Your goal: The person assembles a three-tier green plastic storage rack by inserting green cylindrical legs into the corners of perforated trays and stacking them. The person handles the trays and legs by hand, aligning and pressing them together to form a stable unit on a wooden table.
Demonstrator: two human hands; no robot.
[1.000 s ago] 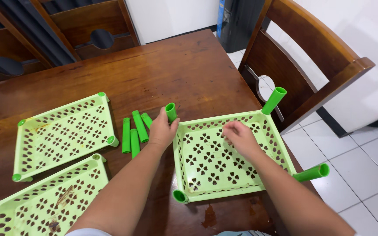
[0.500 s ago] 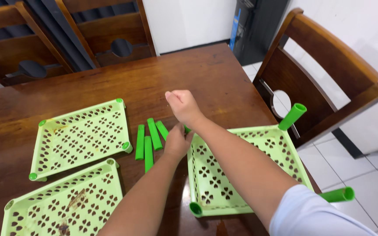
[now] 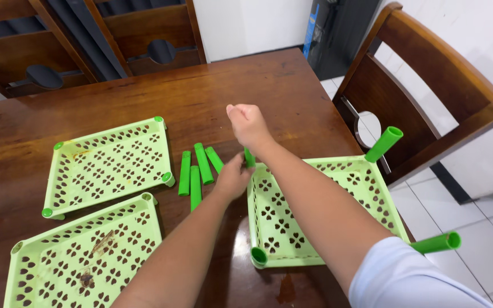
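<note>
Trays on a dark wood table (image 3: 144,94). Left hand (image 3: 234,178) pinches a green tube (image 3: 249,157) upright at the far-left corner of the right tray (image 3: 338,228). Right hand (image 3: 249,125), a loose empty fist, hovers above that corner. Four loose tubes (image 3: 198,170) lie just left. Two more trays (image 3: 109,165) sit left; bare wood beyond. The right tray reaches the table's right edge, a chair (image 3: 429,85) beside it.

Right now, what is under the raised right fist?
Under the right hand, the left hand grips a green tube at the tray corner; its socket is covered.
</note>
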